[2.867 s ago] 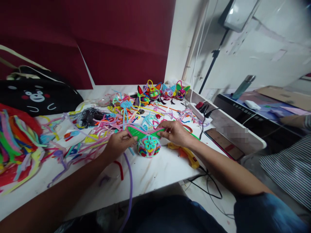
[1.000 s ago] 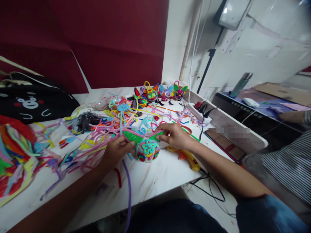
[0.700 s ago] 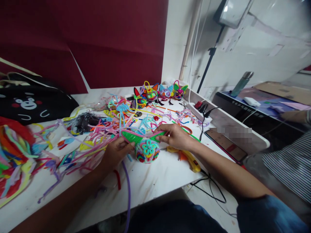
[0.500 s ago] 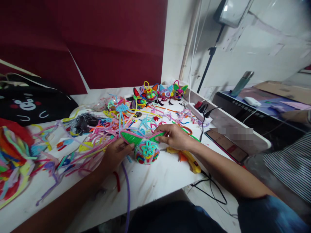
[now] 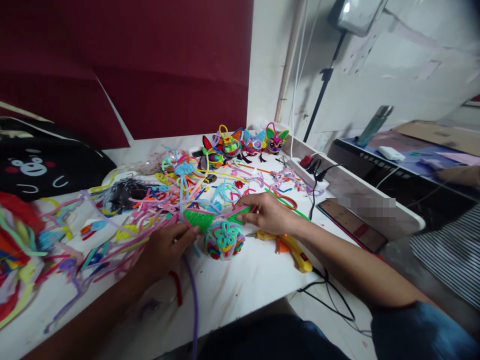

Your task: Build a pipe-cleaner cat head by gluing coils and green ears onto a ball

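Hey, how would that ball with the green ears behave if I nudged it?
The ball would probably roll, being round, though its green ears might stop it. Its flower looks built of thin loops, so may flex.

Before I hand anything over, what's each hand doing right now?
Left hand: at a green, pink-edged triangular ear; grip can't be told.
Right hand: closed on the second green ear.

The round multicoloured pipe-cleaner ornament (image 5: 225,245) looks fuzzy and matt, the curved yellow plastic glue gun (image 5: 300,256) smooth, the flat white brown-streaked desk (image 5: 240,287) smooth.
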A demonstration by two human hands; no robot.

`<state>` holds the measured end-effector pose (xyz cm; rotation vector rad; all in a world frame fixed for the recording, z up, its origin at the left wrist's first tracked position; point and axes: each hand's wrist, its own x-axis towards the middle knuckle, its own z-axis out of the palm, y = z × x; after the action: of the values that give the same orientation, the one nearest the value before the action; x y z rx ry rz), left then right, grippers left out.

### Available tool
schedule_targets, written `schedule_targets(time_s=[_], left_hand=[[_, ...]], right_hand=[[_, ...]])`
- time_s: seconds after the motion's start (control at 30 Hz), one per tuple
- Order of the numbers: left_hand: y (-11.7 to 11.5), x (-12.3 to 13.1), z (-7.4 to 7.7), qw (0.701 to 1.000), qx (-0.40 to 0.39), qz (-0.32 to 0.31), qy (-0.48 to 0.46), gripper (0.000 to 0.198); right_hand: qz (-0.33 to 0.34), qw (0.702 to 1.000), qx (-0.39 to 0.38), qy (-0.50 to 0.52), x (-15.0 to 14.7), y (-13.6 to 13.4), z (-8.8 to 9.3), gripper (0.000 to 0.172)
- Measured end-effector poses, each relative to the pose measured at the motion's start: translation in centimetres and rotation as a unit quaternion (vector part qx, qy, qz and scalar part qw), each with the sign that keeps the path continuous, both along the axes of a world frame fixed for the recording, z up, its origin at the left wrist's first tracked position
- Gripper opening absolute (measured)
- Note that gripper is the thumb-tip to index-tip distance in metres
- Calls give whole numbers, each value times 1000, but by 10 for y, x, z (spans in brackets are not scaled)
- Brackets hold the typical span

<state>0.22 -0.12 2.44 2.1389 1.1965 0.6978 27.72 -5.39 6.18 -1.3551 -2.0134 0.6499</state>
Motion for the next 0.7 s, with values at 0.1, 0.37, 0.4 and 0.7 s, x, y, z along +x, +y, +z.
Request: schedule_targets(time_s=[0.1, 0.37, 0.4, 0.7], left_hand=[[-5, -1, 4, 994, 56, -17, 88, 56], [-19, 13, 3, 958, 268, -104, -3, 51], [-19, 15, 1, 958, 257, -124, 0, 61], [-14, 19, -21, 969, 173, -172, 31, 93]], right_hand=[[3, 1000, 2, 5, 0, 1, -1, 15], [3, 1000, 4, -6, -1, 1, 0, 14], [2, 1000, 6, -10, -1, 2, 1, 14], [19, 999, 24, -23, -1, 2, 2, 15]])
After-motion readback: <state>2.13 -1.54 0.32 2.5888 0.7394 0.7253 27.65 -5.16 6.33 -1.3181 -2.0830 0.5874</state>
